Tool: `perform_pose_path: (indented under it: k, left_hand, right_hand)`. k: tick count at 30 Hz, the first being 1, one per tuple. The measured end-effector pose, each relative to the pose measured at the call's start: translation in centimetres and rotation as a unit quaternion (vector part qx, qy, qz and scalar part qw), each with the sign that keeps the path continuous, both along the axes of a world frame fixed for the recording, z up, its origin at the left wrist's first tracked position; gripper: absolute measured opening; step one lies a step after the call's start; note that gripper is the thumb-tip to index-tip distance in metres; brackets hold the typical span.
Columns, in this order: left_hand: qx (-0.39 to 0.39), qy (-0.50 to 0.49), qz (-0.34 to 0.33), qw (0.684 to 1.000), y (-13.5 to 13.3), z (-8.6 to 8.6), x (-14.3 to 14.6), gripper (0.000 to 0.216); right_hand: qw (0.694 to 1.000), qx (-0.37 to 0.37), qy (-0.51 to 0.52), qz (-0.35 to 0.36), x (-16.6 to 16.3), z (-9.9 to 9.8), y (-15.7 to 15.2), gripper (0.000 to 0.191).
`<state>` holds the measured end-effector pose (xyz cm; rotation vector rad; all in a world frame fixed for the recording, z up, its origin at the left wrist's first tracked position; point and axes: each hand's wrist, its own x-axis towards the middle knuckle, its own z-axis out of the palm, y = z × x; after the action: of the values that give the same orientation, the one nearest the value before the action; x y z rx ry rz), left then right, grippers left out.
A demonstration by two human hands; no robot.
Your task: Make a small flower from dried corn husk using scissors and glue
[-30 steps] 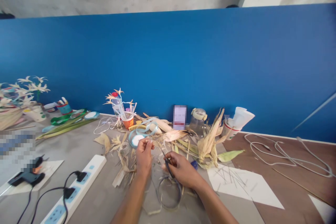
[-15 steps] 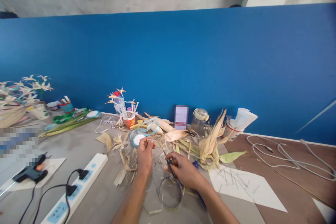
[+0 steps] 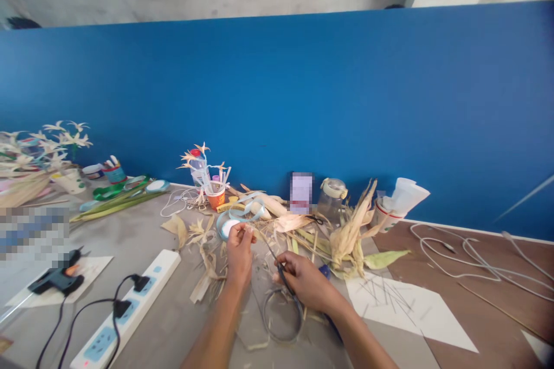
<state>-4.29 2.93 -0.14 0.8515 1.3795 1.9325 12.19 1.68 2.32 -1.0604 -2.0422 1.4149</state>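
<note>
My left hand (image 3: 240, 251) is closed in a pinch around a small pale piece of corn husk (image 3: 251, 232), mostly covered by the fingers. Close by on its right, my right hand (image 3: 300, 277) grips what look like dark scissors (image 3: 282, 272), the narrow tip pointing up and left toward the left fingertips. A large dark ring (image 3: 283, 339), apparently their handle loop, hangs below the right hand. Whether the tip touches the piece I cannot tell. Behind the hands lie dried corn husks (image 3: 292, 222) and a roll of light blue ribbon (image 3: 225, 220).
At left are a white power strip (image 3: 145, 282) with black cords and a black glue gun (image 3: 56, 278). A paper cup (image 3: 216, 199) holding husk flowers and a lidded jar (image 3: 332, 199) stand by the blue partition (image 3: 277, 98). Thin sticks lie on white paper (image 3: 433, 314).
The view has shifted slightly, so the table things appear a little further right. Both hands keep nearly the same pose and hold.
</note>
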Motion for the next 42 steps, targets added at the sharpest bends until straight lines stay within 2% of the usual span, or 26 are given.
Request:
perform_pose_path:
  k: [13,33,42]
  left_hand:
    - [0.002,0.011,0.015,1.0,0.15,-0.4,-0.21,0.032]
    - [-0.009,0.021,0.025,0.999,0.1,-0.62,-0.27,0.031]
    - [-0.03,0.045,0.033,0.998,-0.21,0.01,-0.2,0.033]
  right_hand:
    - [1.0,-0.019,0.017,0.001,-0.36,-0.35,-0.3,0.011]
    - [1.0,0.007,0.0,-0.005,-0.23,-0.19,-0.39,0.012]
    - [0.999,-0.037,0.038,-0.008,-0.45,-0.55,-0.34,0.012]
